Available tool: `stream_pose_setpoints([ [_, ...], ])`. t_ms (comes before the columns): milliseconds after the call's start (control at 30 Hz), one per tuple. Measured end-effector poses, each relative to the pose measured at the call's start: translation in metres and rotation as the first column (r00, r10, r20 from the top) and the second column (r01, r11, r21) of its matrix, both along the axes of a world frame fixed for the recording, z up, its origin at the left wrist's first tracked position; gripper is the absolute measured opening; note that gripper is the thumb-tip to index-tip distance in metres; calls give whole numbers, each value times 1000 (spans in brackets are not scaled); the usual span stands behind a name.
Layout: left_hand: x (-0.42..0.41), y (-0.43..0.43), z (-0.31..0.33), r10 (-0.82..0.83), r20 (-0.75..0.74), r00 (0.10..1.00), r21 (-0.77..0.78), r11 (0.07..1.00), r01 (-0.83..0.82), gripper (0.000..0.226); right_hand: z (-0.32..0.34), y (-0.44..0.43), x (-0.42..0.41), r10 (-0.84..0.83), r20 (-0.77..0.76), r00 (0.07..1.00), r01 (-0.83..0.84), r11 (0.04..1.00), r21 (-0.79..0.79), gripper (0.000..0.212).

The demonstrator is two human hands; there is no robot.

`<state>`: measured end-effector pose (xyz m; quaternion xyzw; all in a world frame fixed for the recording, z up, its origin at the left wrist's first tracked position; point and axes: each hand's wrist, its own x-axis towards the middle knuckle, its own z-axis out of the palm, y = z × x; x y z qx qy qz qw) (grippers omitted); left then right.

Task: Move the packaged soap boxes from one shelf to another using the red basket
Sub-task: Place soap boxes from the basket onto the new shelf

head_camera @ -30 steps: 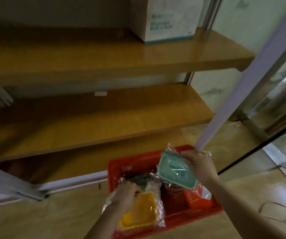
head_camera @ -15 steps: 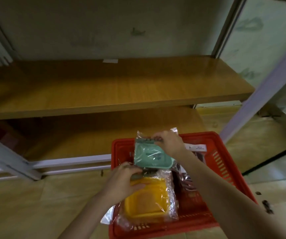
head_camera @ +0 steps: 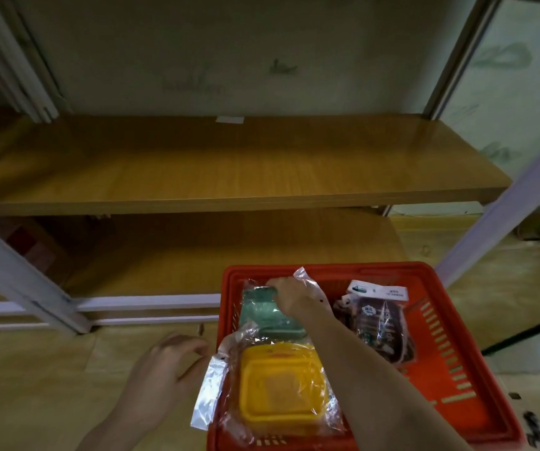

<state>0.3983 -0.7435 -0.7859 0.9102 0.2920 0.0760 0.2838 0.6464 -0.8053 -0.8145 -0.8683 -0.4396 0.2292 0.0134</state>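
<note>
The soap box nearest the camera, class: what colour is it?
The soap box is yellow; the head view shows it best.

The red plastic basket [head_camera: 451,323] loses its near rim to the bottom edge of the picture. Inside the basket, the right forearm covers part of the green soap box in clear wrap [head_camera: 258,312], and the right hand [head_camera: 291,294] pinching the far end hides that corner. The dark packet with a white label [head_camera: 381,320], also inside, carries print too small to read. Left of the basket, the left hand [head_camera: 167,366] is blurred; whether it touches the film of the yellow soap box in clear wrap [head_camera: 281,388] cannot be told. A small dark speck [head_camera: 201,328] left of the basket is too small to name
</note>
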Motion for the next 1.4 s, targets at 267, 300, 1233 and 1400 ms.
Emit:
stream_pose_setpoints([
  [267,-12,-15,6,22,-8,1000,6,1000,-22,30,-10,-18,14,5,-113,994,10,992,130,49],
  [300,-11,-17,8,22,-33,999,3,1000,-22,18,-10,-22,16,7,-133,991,15,986,166,47],
  [1233,77,-40,-28,-208,-231,950,-100,977,189,35,69,-211,28,-209,100,973,120,823,556,18],
  [1400,95,-52,-45,-205,-380,902,141,951,276,34,79,-241,32,-320,156,934,203,838,506,14],
])
